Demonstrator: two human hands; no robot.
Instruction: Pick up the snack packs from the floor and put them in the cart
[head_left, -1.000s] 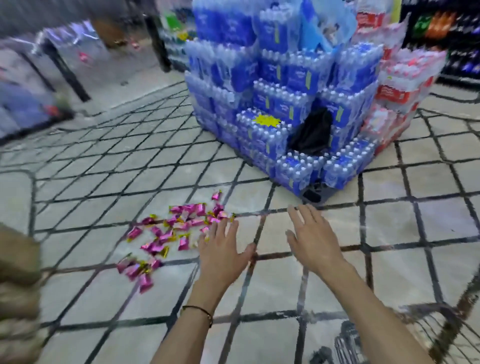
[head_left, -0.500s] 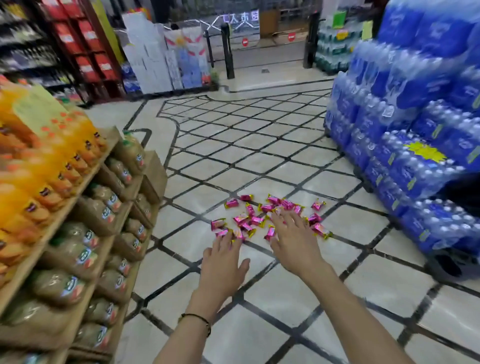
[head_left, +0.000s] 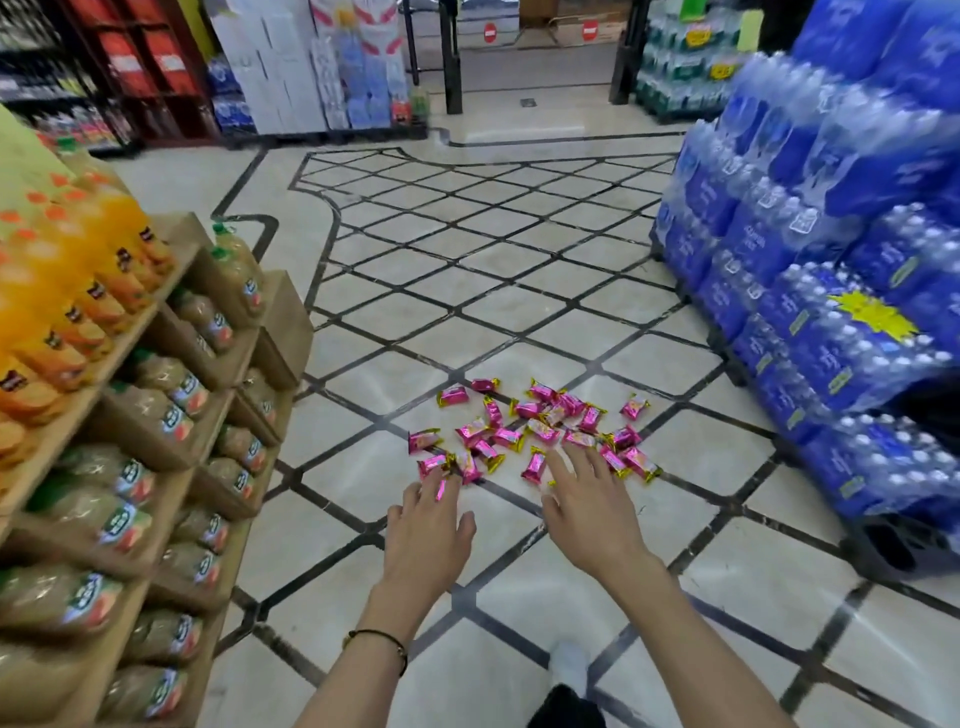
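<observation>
Because the snack packs (head_left: 540, 431) lie scattered loose over the tiled floor (head_left: 363, 332) and not in a heap, both hands are stretched out over them palms down, which I judge to be a reach to gather several at once. The left hand (head_left: 431, 525), a thin bracelet (head_left: 379, 636) on its wrist, has its fingers (head_left: 413, 496) spread and straight above the nearest packs. I cannot tell whether they touch them. The right hand (head_left: 592, 514) is just as flat and splayed at the near right edge of the scatter. Neither hand holds anything. Every pack is on the floor, between the shelf (head_left: 171, 415) of juice bottles (head_left: 78, 291) on the left and the stacked water packs (head_left: 810, 322) on the right. The cart is not in view, so each handful will probably have to be carried out of frame.

Little writing can be read. The pink and gold wrappers carry print too small to make out, and the bottle labels are blurred. The yellow starburst tag (head_left: 872, 317) on the water shows no legible text. Far back, two round red signs (head_left: 490, 32) bear a white bar.
</observation>
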